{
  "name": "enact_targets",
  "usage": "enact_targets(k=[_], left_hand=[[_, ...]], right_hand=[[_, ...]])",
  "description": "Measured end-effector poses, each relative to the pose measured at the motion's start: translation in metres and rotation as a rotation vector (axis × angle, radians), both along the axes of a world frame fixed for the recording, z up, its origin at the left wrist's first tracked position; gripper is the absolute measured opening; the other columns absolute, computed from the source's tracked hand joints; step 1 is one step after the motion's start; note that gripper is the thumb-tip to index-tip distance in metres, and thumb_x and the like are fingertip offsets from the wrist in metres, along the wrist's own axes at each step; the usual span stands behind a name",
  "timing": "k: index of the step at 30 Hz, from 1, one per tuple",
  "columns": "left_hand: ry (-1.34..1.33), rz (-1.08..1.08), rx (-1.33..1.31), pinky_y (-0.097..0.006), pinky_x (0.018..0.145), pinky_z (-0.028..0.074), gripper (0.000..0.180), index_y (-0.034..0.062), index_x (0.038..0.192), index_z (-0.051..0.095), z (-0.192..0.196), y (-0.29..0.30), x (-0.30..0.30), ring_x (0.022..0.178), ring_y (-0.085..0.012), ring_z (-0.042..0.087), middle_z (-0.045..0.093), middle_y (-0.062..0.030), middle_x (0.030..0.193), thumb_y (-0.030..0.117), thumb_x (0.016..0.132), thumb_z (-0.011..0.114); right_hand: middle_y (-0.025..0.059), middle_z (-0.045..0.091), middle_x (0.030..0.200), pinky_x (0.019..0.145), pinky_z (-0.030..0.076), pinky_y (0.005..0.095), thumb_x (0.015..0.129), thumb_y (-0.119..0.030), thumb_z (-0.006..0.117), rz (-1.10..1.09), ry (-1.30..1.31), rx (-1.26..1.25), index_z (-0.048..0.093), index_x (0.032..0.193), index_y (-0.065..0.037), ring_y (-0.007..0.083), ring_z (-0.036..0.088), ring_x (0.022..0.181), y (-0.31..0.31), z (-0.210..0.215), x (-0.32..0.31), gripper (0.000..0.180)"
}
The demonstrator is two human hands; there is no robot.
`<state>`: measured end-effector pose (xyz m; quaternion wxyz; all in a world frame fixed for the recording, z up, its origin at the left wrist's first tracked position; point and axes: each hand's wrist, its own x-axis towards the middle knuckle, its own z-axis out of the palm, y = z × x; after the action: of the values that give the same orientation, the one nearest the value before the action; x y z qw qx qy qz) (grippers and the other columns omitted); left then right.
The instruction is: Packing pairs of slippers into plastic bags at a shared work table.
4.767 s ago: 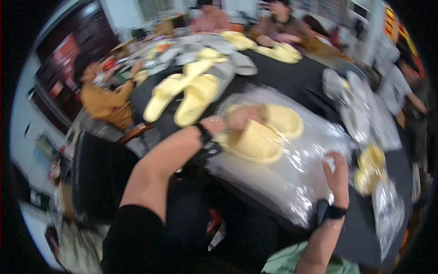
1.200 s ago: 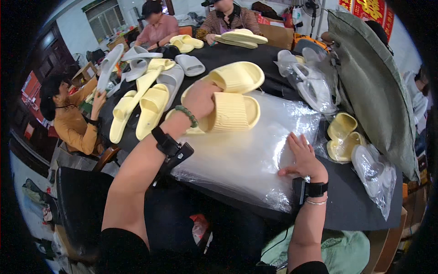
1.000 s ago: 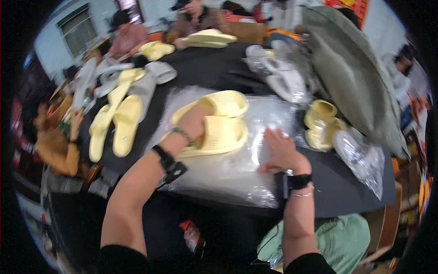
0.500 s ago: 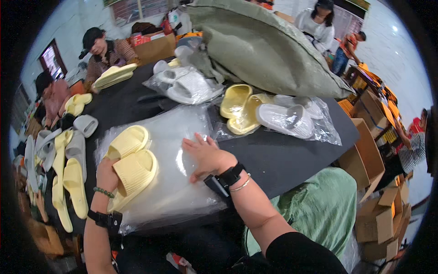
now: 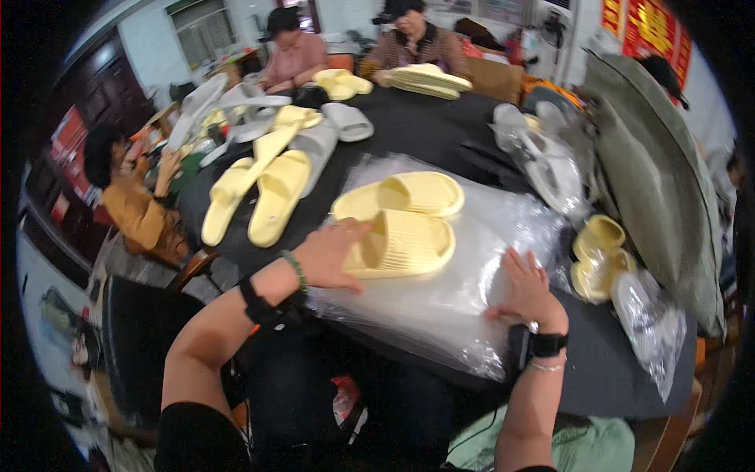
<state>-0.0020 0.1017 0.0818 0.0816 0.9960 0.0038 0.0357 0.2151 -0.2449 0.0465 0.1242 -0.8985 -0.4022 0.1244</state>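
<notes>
A pale yellow slide sandal (image 5: 401, 245) is held at its heel end by the left hand (image 5: 329, 256); the grip is partly closed, the thumb laid over the ribbed top and the fingers tucked under or along the near edge, though how far they wrap beneath cannot be told. Just beyond that grip, touching the held sandal's far edge, a second yellow sandal (image 5: 409, 195) is seen lying sole-down. Both are set on a stack of clear plastic bags (image 5: 440, 303) spread over a dark surface (image 5: 425, 130).

The right hand (image 5: 525, 287) is laid flat and open on the plastic to the right of the held sandal, fingers spread, nothing grasped. A watch and a bracelet are worn on that wrist; a dark band and a green bead bracelet are worn on the left.

To the right of the open hand, a bagged pair of yellow sandals (image 5: 598, 256) is seen at the edge of the plastic. Well to the left of the left-hand grip, long yellow sandals (image 5: 255, 197) lie in a row. Across the surface, other people are seated, with more sandals before them.
</notes>
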Motion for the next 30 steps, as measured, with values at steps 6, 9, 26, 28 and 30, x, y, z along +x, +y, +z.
enact_targets(k=[6, 9, 26, 28, 30], left_hand=[[0.171, 0.063, 0.120, -0.046, 0.099, 0.041, 0.089, 0.0158, 0.138, 0.050, 0.027, -0.011, 0.002, 0.116, -0.0376, 0.052, 0.051, -0.0225, 0.130, 0.061, 0.065, 0.077], [0.042, -0.077, 0.144, -0.044, 0.097, 0.041, 0.078, 0.0171, 0.130, 0.059, 0.067, 0.002, 0.013, 0.112, -0.0358, 0.053, 0.056, -0.0188, 0.123, 0.059, 0.067, 0.077], [-0.166, 1.217, 0.771, -0.053, 0.090, 0.048, 0.066, 0.0294, 0.134, 0.055, 0.156, 0.194, 0.049, 0.120, -0.0345, 0.055, 0.047, -0.0119, 0.140, 0.064, 0.078, 0.065], [-0.049, 1.216, 0.687, -0.055, 0.098, 0.043, 0.066, 0.0238, 0.131, 0.058, 0.099, 0.200, 0.040, 0.126, -0.0346, 0.051, 0.047, -0.0163, 0.141, 0.063, 0.078, 0.065], [-0.007, 1.269, 0.272, -0.053, 0.101, 0.042, 0.071, 0.0254, 0.140, 0.048, 0.061, 0.231, 0.008, 0.125, -0.0383, 0.051, 0.050, -0.0207, 0.137, 0.068, 0.083, 0.053]], right_hand=[[0.0085, 0.022, 0.160, 0.118, 0.012, 0.0523, 0.044, -0.051, 0.089, 0.012, 0.005, -0.005, 0.028, 0.151, -0.006, 0.0329, 0.007, 0.150, 0.000, -0.002, -0.004, 0.131], [0.0095, 0.022, 0.160, 0.119, 0.010, 0.0526, 0.044, -0.052, 0.089, -0.033, 0.031, 0.005, 0.027, 0.152, -0.005, 0.0361, 0.008, 0.149, -0.013, -0.008, 0.003, 0.133], [0.0094, 0.021, 0.160, 0.118, 0.008, 0.0575, 0.049, -0.048, 0.088, -0.031, 0.017, -0.007, 0.027, 0.151, -0.005, 0.0381, 0.007, 0.149, -0.005, -0.005, 0.002, 0.127], [0.0094, 0.022, 0.160, 0.118, 0.008, 0.0565, 0.047, -0.051, 0.088, -0.036, 0.036, 0.010, 0.029, 0.150, -0.005, 0.0381, 0.008, 0.149, -0.006, -0.004, 0.001, 0.128], [0.0098, 0.024, 0.160, 0.118, 0.008, 0.0563, 0.046, -0.054, 0.088, 0.002, 0.028, 0.048, 0.029, 0.150, -0.006, 0.0379, 0.008, 0.149, 0.004, -0.008, -0.002, 0.129]])
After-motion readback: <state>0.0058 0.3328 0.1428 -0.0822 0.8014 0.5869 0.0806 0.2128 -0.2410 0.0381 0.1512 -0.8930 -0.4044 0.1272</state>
